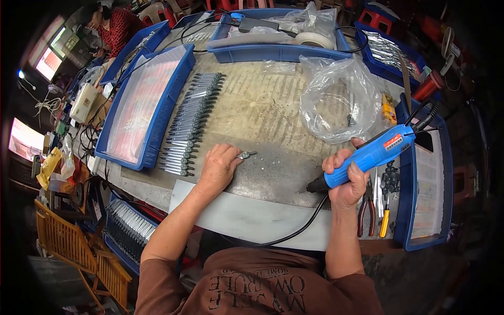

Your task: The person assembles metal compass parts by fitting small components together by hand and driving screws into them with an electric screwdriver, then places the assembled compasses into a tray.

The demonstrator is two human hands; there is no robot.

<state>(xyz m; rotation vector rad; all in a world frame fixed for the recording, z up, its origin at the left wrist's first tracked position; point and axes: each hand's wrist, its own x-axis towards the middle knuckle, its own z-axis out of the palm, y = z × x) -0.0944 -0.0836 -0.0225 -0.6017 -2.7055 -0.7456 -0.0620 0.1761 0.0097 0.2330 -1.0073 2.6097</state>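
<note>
My left hand (219, 164) is closed on a slim metal piece (245, 155), whose dark tip sticks out to the right just above the worktop; most of it is hidden in the fingers. Wrapped round a blue corded power tool (367, 157) is my right hand (346, 176). The tool's black nose (317, 184) points left and down, low over the grey metal plate (268, 173). To the left of that plate, a long row of slim metal pieces (191, 118) lies side by side, their dark ends facing right.
Blue trays stand at the left (149, 142), the back (278, 52) and the right (404, 210). Beyond my right hand lies a clear plastic bag (341, 100). Pliers (371, 210) and a yellow-handled screwdriver (385, 223) are near the right tray. Another person (118, 29) sits at the far left.
</note>
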